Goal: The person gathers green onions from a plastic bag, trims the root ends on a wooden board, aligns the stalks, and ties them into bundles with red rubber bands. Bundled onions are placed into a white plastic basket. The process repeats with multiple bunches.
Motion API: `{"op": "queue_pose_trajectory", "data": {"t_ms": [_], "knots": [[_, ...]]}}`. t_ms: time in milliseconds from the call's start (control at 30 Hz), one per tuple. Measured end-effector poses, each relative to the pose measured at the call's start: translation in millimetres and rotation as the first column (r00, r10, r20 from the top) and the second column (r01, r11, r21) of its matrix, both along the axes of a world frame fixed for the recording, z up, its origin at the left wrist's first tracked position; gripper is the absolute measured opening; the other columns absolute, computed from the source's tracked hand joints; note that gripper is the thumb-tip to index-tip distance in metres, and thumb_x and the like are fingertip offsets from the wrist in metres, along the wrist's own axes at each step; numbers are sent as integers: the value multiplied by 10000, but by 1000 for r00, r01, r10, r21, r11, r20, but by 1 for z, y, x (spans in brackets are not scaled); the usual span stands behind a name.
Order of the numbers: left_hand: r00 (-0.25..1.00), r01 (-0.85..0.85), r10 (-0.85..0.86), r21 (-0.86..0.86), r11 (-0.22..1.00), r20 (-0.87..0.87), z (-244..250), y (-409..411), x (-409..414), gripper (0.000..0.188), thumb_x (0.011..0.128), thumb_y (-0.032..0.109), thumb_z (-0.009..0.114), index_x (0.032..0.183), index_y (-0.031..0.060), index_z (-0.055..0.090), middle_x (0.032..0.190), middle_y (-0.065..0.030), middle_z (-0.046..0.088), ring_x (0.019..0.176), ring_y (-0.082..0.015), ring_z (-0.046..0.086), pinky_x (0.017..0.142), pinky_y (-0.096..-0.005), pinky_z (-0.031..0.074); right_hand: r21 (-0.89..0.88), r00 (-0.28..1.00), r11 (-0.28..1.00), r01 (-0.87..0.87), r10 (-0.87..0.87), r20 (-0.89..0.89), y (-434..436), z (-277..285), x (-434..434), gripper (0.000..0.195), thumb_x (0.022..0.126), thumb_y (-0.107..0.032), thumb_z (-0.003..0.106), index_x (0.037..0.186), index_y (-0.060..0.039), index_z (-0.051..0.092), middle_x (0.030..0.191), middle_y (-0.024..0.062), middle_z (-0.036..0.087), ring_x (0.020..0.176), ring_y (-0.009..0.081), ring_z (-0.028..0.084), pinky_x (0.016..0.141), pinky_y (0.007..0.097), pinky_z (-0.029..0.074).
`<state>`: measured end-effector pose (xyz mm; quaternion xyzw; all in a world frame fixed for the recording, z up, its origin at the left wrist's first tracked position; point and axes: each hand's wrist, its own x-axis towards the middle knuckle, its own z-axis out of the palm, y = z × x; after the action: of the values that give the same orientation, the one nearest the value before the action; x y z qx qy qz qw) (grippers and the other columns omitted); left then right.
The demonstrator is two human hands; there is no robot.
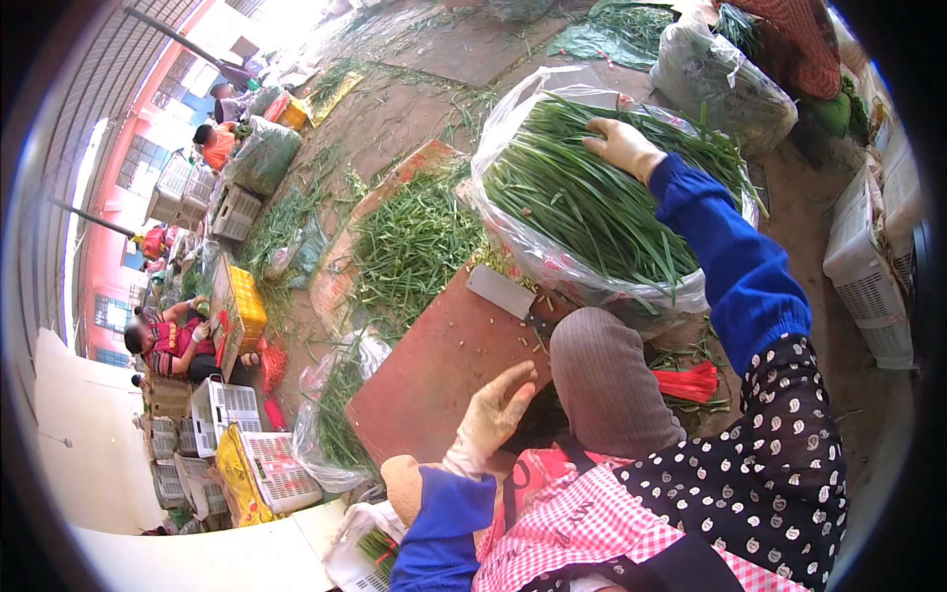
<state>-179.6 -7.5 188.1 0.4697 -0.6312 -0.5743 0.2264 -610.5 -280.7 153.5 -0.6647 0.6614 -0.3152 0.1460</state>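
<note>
My right hand (621, 146), in a pale glove and blue sleeve, rests on long green leafy stalks (570, 192) heaped in a clear plastic bag (510, 237). Its fingers are slightly bent, and whether they grip any leaves cannot be told. My left hand (494, 411), gloved too, is over the near edge of a reddish board (429, 370), fingers apart and nothing in them. A cleaver (501, 292) lies at the board's far corner, its dark handle towards my knee. Small cut stem pieces are scattered on the board beside it.
Beyond the board lies a pile of trimmed greens (414, 237). Red ties (688, 382) lie right of my knee. A plastic crate (869, 274) stands at the right, a filled bag (718, 81) at the upper right. A person (177, 344) sits at the left near a yellow crate (246, 302).
</note>
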Motion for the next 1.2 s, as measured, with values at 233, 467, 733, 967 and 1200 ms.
{"op": "queue_pose_trajectory", "data": {"t_ms": [233,467,733,967,1200], "knots": [[977,-207,186,229,951,107,-70,49,38,474,1056,228,643,1439,-36,556,1283,-145,704,1184,-189,650,1027,-295,502,185,977,968,169,-139,-164,-93,-24,-10,719,946,-593,623,1300,32,652,1297,266,678,1239,396,640,1068,449,492],[933,-359,330,469,807,146,-93,77,57,470,1068,163,610,1473,-49,504,1373,-195,651,1248,-224,633,1074,-317,505,247,960,945,216,-159,-233,-131,-27,10,822,900,-687,629,1367,-11,615,1313,223,684,1238,369,648,1066,450,497],[923,-386,321,478,789,215,-93,75,54,462,1069,156,606,1467,-57,508,1357,-210,662,1232,-227,640,1074,-296,494,272,940,923,271,-194,-280,-147,-28,28,846,776,-611,805,1376,-41,627,1365,175,666,1270,307,640,1060,418,509],[940,-331,241,472,817,243,-113,71,52,438,1067,149,602,1453,-47,539,1349,-191,674,1230,-213,643,1073,-295,486,351,972,919,179,-110,-206,-149,-18,21,807,725,-641,828,1280,-66,716,1257,175,727,1176,313,694,1026,413,533],[954,-269,185,403,875,235,-128,67,54,430,1066,149,599,1448,-42,547,1341,-180,681,1239,-211,642,1073,-299,486,307,895,928,213,-59,-443,-169,-28,19,780,712,-662,826,1224,-78,757,1272,174,722,1178,321,688,1036,404,528]]}}
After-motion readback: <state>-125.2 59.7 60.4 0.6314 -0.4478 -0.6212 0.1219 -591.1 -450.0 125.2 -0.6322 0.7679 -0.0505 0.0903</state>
